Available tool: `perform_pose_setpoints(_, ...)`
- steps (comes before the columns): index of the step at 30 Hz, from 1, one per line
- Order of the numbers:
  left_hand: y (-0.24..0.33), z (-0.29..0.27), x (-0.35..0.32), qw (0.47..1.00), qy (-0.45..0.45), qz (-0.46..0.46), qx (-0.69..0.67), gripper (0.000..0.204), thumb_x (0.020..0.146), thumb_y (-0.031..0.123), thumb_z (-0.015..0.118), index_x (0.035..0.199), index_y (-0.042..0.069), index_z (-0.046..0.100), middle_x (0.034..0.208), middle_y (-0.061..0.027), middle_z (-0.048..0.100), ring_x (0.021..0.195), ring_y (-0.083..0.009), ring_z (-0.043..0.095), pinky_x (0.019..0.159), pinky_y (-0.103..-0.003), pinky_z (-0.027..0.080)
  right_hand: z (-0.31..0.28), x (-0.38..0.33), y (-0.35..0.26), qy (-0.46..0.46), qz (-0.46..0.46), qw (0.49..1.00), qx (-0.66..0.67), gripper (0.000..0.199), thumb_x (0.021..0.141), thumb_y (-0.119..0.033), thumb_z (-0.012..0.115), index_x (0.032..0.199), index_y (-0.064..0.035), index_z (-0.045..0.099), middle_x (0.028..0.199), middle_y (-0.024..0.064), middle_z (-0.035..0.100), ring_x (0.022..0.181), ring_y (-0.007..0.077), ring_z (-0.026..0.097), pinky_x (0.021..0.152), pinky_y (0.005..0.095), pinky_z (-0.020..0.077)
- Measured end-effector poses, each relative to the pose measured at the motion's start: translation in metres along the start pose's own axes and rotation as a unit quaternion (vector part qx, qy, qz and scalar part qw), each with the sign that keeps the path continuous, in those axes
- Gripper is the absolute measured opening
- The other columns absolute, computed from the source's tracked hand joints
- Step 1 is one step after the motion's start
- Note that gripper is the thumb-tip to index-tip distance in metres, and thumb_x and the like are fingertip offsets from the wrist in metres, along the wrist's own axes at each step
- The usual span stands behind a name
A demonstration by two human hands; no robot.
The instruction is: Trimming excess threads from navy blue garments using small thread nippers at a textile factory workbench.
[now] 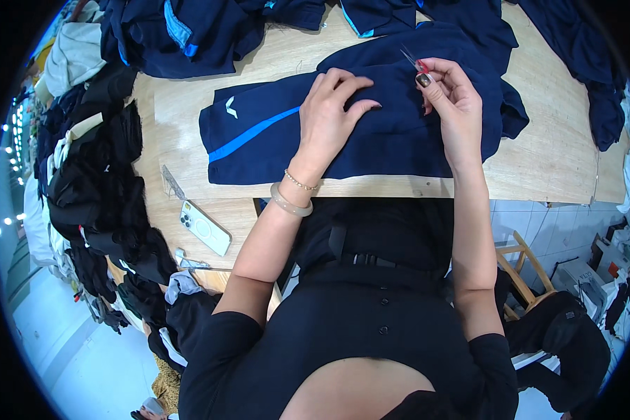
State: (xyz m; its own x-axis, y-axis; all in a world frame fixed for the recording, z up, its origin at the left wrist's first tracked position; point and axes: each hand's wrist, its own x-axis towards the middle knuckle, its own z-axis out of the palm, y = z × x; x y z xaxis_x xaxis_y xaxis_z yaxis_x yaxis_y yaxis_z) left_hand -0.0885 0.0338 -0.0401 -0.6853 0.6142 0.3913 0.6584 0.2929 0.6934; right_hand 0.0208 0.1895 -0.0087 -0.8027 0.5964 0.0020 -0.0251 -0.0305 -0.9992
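A navy garment [406, 133] with a bright blue stripe and a small pale mark lies spread on the wooden table in front of me. My left hand [331, 112] rests on it near the stripe, its fingers apart and bent and the thumb pointing right. Above the garment's right part, my right hand [449, 98] is closed around small thread snips [421, 66]. Their red grip shows between thumb and fingers, and the thin metal blades point up and to the left. The lower part of the snips is hidden in the hand.
Several navy garments with blue trim [182, 35] are heaped along the table's far side. Dark clothes [98, 182] pile up at the left. A white phone [205, 227] and a clear ruler [173, 183] lie at the near left. A wooden stool [523, 269] stands at the lower right.
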Motion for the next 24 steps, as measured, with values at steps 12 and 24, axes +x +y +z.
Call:
perform_pose_setpoints(12,0.002,-0.007,0.004,0.974,0.052,-0.144,-0.165,0.004,0.088,0.002,0.063,0.086,-0.002,0.064,0.073,-0.0072,0.064,0.063,-0.0121,0.063,0.058,-0.023,0.049,0.005,0.0,-0.004,-0.02,-0.055,0.986,-0.157,0.022,0.084,-0.011,0.069,0.104,-0.002,0.065,0.085,0.0053,0.067,0.074,0.008,0.059,0.067,0.0214,0.0472)
perform_pose_setpoints(24,0.01,-0.013,0.012,0.976,0.039,-0.137,-0.163,0.009,0.093,0.005,0.058,0.092,-0.003,0.062,0.073,-0.0035,0.063,0.063,-0.0069,0.056,0.058,-0.019,0.046,0.015,0.001,-0.019,-0.049,-0.181,0.91,-0.37,0.013,0.081,-0.016,0.068,0.087,-0.0052,0.069,0.081,0.0053,0.068,0.074,0.0204,0.065,0.064,0.0287,0.0504)
